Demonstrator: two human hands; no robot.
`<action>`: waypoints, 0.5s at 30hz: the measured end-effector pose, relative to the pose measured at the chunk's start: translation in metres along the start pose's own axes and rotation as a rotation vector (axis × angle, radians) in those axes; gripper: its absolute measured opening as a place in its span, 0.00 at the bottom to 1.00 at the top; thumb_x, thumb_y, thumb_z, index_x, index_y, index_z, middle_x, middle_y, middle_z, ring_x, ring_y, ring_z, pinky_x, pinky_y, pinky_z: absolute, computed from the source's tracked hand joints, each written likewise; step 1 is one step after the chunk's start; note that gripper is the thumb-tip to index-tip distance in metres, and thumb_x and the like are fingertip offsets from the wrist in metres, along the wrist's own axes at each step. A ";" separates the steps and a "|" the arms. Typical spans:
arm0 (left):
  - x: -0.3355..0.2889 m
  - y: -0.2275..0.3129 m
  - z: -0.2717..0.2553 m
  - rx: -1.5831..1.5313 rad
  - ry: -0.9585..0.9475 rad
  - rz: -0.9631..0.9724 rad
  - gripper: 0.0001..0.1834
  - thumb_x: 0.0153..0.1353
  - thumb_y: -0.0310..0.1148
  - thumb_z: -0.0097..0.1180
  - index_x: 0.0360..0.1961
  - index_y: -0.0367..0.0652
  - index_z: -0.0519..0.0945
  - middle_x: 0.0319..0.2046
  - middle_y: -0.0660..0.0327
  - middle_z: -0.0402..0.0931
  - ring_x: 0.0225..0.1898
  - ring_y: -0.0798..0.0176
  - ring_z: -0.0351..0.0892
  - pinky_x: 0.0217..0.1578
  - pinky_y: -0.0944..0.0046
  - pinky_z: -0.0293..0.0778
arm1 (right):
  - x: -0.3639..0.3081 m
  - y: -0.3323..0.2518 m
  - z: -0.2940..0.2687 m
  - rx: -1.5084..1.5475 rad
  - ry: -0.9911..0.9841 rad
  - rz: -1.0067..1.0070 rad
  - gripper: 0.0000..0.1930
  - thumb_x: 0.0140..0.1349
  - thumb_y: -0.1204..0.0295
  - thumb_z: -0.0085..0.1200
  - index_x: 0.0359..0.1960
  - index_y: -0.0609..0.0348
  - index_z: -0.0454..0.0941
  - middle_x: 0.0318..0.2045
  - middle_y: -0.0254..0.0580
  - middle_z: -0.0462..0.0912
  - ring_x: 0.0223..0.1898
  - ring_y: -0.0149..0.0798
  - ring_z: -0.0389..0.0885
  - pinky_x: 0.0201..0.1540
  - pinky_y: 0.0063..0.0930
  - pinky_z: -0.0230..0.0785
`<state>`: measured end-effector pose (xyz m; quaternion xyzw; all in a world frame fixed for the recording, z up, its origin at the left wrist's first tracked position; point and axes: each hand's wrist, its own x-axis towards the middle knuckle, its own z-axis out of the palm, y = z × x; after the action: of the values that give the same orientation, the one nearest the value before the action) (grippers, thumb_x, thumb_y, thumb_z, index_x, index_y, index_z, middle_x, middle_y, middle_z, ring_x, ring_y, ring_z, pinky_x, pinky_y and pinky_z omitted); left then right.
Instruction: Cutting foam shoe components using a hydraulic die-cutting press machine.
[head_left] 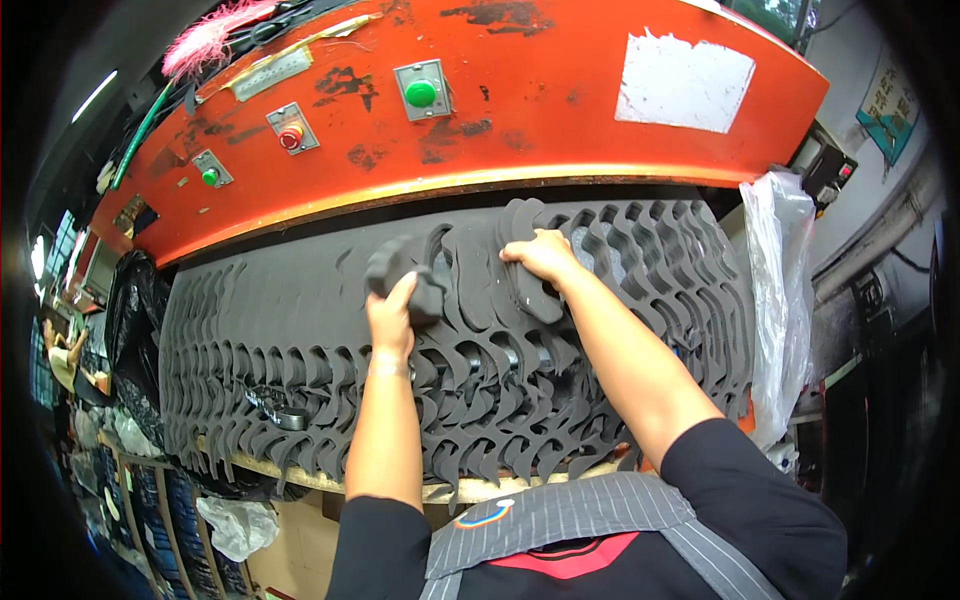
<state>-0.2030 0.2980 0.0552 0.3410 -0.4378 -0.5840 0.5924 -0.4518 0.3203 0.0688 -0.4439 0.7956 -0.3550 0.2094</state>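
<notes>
A thick stack of dark grey foam sheets (pixel 290 290) lies across the machine bed, its near and right parts cut through with rows of curved holes. My left hand (pixel 392 318) is closed on a dark grey foam piece (pixel 428 298), slightly blurred and raised above the sheets. Farther right, my right hand (pixel 543 256) grips the side of a stack of sole-shaped foam pieces (pixel 524 215) standing in the cut area. Between the hands lies a curved sole outline in the foam. A dark metal band, perhaps a cutting die (pixel 285 412), rests among the cut strips at left.
Behind the foam stands an orange machine beam (pixel 540 110) with a green button (pixel 420 94) and a red button (pixel 291 137). Clear plastic sheeting (pixel 780 290) hangs at the right; a black plastic bag (pixel 137 340) is at the left. Another person (pixel 65 365) works far left.
</notes>
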 end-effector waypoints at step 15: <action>0.035 -0.008 0.086 1.145 -0.219 -0.149 0.28 0.44 0.38 0.65 0.45 0.30 0.78 0.41 0.42 0.80 0.48 0.42 0.78 0.50 0.59 0.74 | 0.039 -0.008 -0.004 0.304 -0.786 0.317 0.32 0.43 0.58 0.66 0.51 0.61 0.77 0.50 0.51 0.79 0.51 0.47 0.77 0.55 0.42 0.68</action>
<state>-0.2872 0.2719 0.0848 0.5743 -0.7169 -0.3267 0.2225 -0.4698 0.2850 0.0769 -0.3820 0.6528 -0.2357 0.6103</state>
